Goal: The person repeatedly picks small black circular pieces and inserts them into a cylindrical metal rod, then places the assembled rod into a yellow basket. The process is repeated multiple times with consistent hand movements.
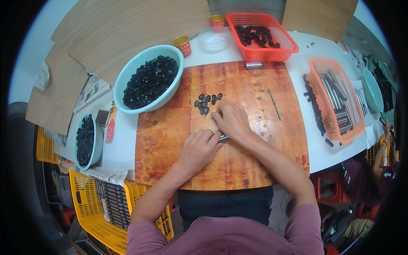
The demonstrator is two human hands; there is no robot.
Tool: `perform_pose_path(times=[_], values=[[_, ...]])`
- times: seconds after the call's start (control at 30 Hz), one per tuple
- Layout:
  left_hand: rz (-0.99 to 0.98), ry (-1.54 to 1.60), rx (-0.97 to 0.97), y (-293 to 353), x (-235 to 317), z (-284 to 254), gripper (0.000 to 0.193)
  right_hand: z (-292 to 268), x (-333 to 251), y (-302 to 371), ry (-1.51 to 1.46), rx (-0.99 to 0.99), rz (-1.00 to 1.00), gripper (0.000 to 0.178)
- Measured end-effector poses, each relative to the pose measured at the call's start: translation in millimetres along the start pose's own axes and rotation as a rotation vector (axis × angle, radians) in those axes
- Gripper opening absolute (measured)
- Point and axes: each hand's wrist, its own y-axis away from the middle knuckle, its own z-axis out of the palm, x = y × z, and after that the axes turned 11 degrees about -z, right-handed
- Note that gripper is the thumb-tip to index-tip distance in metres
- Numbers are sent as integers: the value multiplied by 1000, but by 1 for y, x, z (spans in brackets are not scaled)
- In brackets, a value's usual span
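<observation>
Both hands work close together at the middle of the brown wooden board (178, 127). My left hand (199, 146) is closed, its fingers curled at one end of a shiny metal tube (223, 137) that shows only in part. Just beyond it, my right hand (233, 120) is bent over with its fingertips pinched together close to the left fingers; what they grip is hidden. Several small black oval rings (205, 102) lie in a loose group on the board, ahead of my hands.
A large light-blue bowl (180, 78) of black pieces stands left, a smaller bowl (99, 146) nearer. A red basket (255, 55) sits behind, an orange basket (355, 104) of metal tubes right. A thin rod (274, 104) lies on the board. Another person's arm (379, 155) shows far right.
</observation>
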Motion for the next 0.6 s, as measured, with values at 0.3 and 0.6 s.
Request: perform_pose_path(times=[0.3,0.6], values=[[-68,156,30,2,-8,1,30,9,-6,4,149,75,-6,18],[-60,156,-17,2,-12,2,22,3,-11,4,165,14,-45,20]])
